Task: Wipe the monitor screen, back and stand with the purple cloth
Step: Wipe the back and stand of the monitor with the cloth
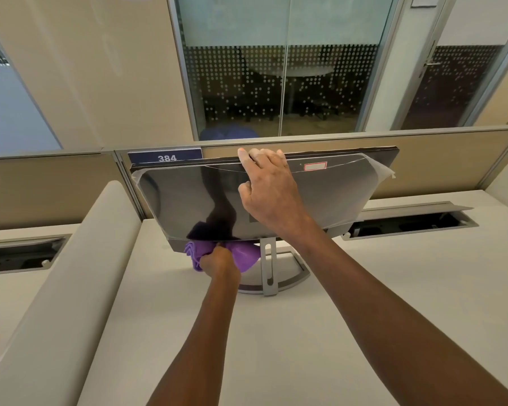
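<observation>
A monitor (329,194) with a dark glossy screen stands on the pale desk, tilted back, with a loose clear film over its screen. Its silver stand (269,268) has a curved base below the screen. My right hand (269,189) lies on the screen's upper middle, fingers hooked over the top edge. My left hand (219,260) holds the bunched purple cloth (242,253) against the monitor's bottom edge, left of the stand post. The monitor's back is hidden.
A tan partition (437,162) with a blue "384" label (166,157) runs behind the monitor. Open cable troughs (408,222) (21,253) sit in the desk at right and left. A cream rounded divider (79,259) slants along the left side.
</observation>
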Demonstrator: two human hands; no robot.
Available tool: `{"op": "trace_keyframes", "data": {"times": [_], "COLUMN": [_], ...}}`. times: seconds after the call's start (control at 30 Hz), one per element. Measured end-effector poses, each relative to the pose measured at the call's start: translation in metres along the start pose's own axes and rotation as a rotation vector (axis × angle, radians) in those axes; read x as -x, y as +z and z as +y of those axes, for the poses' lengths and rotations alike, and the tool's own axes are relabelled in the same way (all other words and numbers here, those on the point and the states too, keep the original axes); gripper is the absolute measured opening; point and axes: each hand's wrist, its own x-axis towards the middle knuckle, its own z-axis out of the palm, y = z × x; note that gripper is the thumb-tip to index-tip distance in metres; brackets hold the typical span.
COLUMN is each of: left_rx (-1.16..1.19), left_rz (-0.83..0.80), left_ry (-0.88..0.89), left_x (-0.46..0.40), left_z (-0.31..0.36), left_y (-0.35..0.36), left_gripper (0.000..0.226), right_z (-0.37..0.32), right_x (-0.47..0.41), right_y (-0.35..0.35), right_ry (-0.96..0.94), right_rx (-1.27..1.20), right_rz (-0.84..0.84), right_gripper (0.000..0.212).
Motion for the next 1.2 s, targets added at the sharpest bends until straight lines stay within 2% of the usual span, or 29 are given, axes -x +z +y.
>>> {"op": "trace_keyframes", "data": {"times": [0.1, 0.27, 0.5, 0.6, 0.7, 0.77, 0.83, 0.9, 1.0, 1.1, 1.2], "left_rx": [-0.189, -0.609, -0.766, -0.722, -0.588, -0.389, -0.177, -0.066, 0.001, -0.056, -0.010], "left_rz": [-0.021, -0.164, -0.471, -0.565, -0.521, -0.432, -0.350, -0.277, -0.138, -0.082, -0.062], "left_ry": [0.124, 0.375, 0.392, 0.284, 0.216, 0.150, 0.104, 0.072, -0.020, -0.039, -0.007], "left_x": [0.001, -0.002, -0.001, -0.011, -0.014, -0.015, -0.023, -0.029, -0.039, -0.044, -0.047], "left_z": [-0.007, -0.025, -0.038, -0.027, -0.025, -0.021, -0.009, 0.008, 0.032, 0.050, 0.060], "left_y": [0.006, 0.000, 0.001, -0.002, -0.005, -0.008, -0.015, -0.023, -0.042, -0.057, -0.063], "left_gripper": [0.046, 0.032, 0.017, 0.019, 0.031, 0.038, 0.037, 0.034, 0.036, 0.045, 0.033], "right_z": [0.000, 0.001, 0.000, -0.001, 0.000, 0.002, 0.003, 0.002, 0.002, 0.002, 0.002], "right_x": [-0.001, -0.005, -0.005, -0.005, -0.004, -0.003, -0.003, -0.004, -0.004, -0.003, -0.004], "right_y": [0.000, 0.001, -0.001, 0.000, 0.000, -0.001, -0.001, -0.001, -0.001, -0.001, 0.000], "right_ry": [0.005, 0.017, 0.029, 0.029, 0.027, 0.016, 0.012, 0.013, 0.018, 0.015, 0.018], "right_rx": [0.001, -0.012, -0.051, -0.050, -0.047, -0.042, -0.042, -0.040, -0.046, -0.054, -0.045], "right_rz": [0.010, -0.011, -0.032, -0.030, -0.028, -0.028, -0.035, -0.036, -0.024, -0.021, -0.029], "right_gripper": [0.060, 0.057, 0.056, 0.056, 0.057, 0.058, 0.059, 0.059, 0.059, 0.058, 0.058]}}
